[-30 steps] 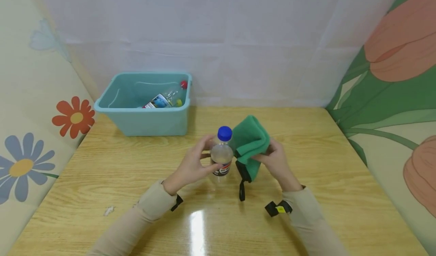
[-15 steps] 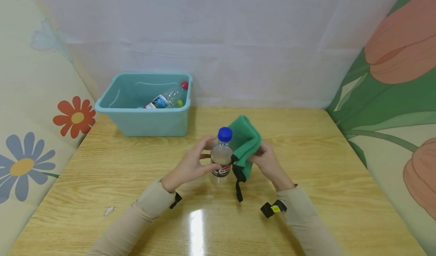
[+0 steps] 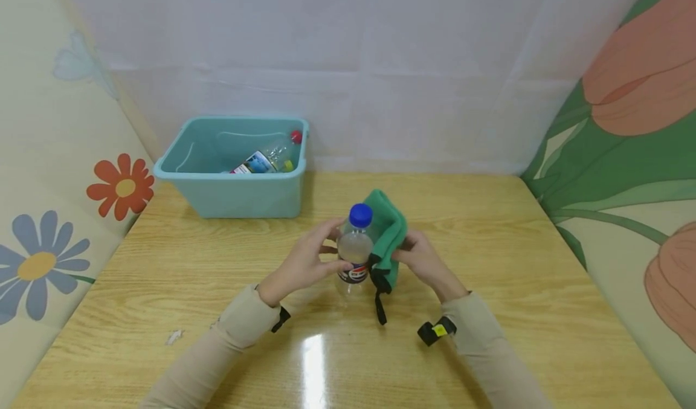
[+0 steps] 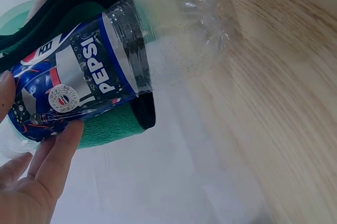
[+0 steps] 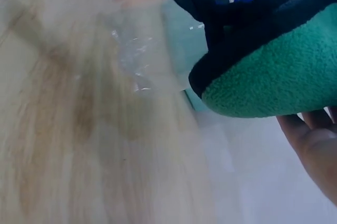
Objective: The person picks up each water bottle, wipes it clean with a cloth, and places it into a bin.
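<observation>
A clear Pepsi bottle [image 3: 354, 249] with a blue cap stands upright, its base at or just above the tabletop. My left hand [image 3: 307, 261] grips it from the left, thumb in front and fingers behind; the left wrist view shows its label [image 4: 79, 76] up close. A folded green cloth [image 3: 388, 231] with black edging and a black loop is in my right hand [image 3: 424, 261], pressed against the bottle's right side. In the right wrist view the cloth [image 5: 279, 66] covers most of the bottle, and my right fingers [image 5: 316, 134] are partly hidden behind it.
A light blue bin [image 3: 234, 194] stands at the back left of the wooden table [image 3: 489, 240]. Inside it lie a clear bottle [image 3: 261, 160] with a red cap and something with a yellow cap [image 3: 287, 166]. A small white scrap [image 3: 174, 336] lies at the front left.
My right hand has moved left with the green cloth, bringing it from beside the bottle onto its right side. The left hand and the bottle have hardly moved.
</observation>
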Demonstrator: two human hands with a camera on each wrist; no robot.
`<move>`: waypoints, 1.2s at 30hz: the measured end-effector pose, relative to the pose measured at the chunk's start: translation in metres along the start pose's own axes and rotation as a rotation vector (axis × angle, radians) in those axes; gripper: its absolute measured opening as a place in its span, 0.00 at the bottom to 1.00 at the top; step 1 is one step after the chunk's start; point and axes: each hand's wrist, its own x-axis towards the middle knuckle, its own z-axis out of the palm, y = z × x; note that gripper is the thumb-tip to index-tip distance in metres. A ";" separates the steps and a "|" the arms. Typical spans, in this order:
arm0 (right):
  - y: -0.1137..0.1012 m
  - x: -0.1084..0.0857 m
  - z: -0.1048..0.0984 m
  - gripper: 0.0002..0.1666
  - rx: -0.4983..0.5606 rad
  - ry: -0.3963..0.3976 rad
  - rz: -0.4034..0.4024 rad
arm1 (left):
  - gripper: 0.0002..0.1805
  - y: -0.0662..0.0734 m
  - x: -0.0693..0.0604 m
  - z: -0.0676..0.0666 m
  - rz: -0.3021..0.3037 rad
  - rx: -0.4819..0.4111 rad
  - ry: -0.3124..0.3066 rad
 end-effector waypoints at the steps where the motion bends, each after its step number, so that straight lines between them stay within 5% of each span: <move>1: 0.002 0.000 0.000 0.26 -0.001 -0.010 0.005 | 0.41 0.000 0.000 0.000 0.003 -0.001 -0.001; 14: 0.017 -0.002 0.001 0.09 -0.041 -0.103 0.082 | 0.43 -0.006 0.000 0.002 0.108 -0.050 -0.008; 26: 0.022 -0.002 0.001 0.12 -0.109 -0.177 0.169 | 0.44 -0.011 -0.001 -0.002 0.132 -0.061 -0.068; 36: 0.022 -0.009 -0.004 0.11 -0.110 -0.107 0.139 | 0.43 -0.012 0.001 -0.007 0.161 -0.044 -0.112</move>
